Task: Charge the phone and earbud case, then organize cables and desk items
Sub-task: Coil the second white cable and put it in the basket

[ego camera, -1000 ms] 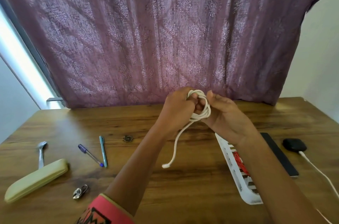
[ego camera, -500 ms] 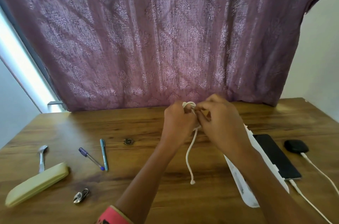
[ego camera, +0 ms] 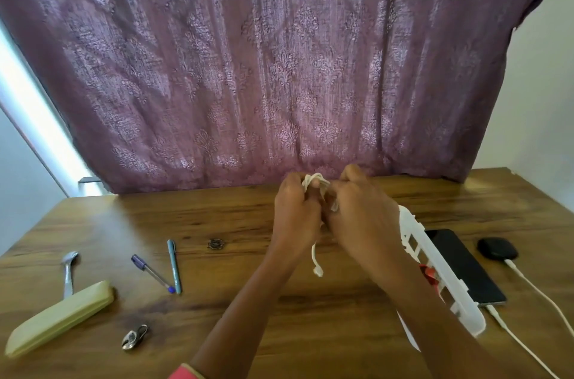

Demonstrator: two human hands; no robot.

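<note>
Two hands, our left hand (ego camera: 295,217) and right hand (ego camera: 365,220), clamp the white cable (ego camera: 314,182) left of the power strip (ego camera: 441,273); its hanging tail has shortened, so we judge bundling nearly done.

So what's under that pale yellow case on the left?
A metal spoon pokes out beyond the case, its bowl and part of the handle showing. The handle's end is covered, and whether anything else lies under there cannot be seen.

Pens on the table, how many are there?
2. The clear pen with a purple cap lies left on the wooden desk; the slim teal pen lies just right of it.
</note>
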